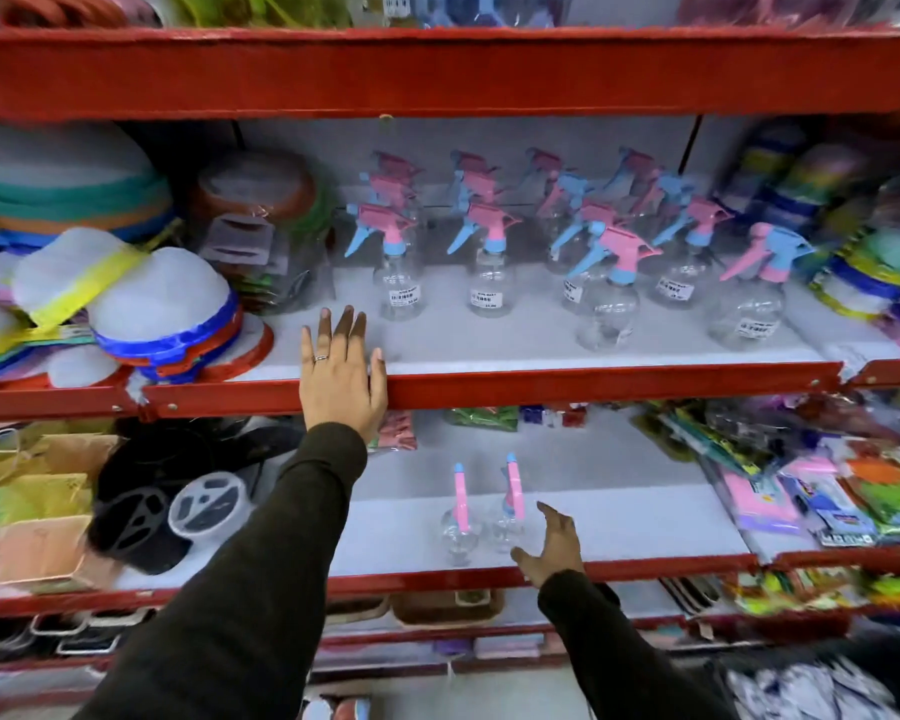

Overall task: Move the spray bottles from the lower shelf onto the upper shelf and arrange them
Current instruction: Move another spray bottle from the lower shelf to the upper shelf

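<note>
Several clear spray bottles (pixel 492 262) with pink and blue trigger heads stand in rows on the upper shelf (pixel 593 379). Two more clear spray bottles, one on the left (pixel 458 517) and one on the right (pixel 510 506), stand near the front of the lower shelf (pixel 645 527). My left hand (pixel 341 371) lies flat and empty on the upper shelf's red front edge, left of the bottles. My right hand (pixel 554 545) hovers open just right of the two lower bottles, fingers spread, not touching them.
Stacked plastic covers with coloured rims (pixel 162 309) fill the upper shelf's left end and bundled goods (pixel 863 252) its right end. On the lower shelf, baskets (pixel 37 537) and black items (pixel 146 511) sit left, packaged goods (pixel 827 491) right.
</note>
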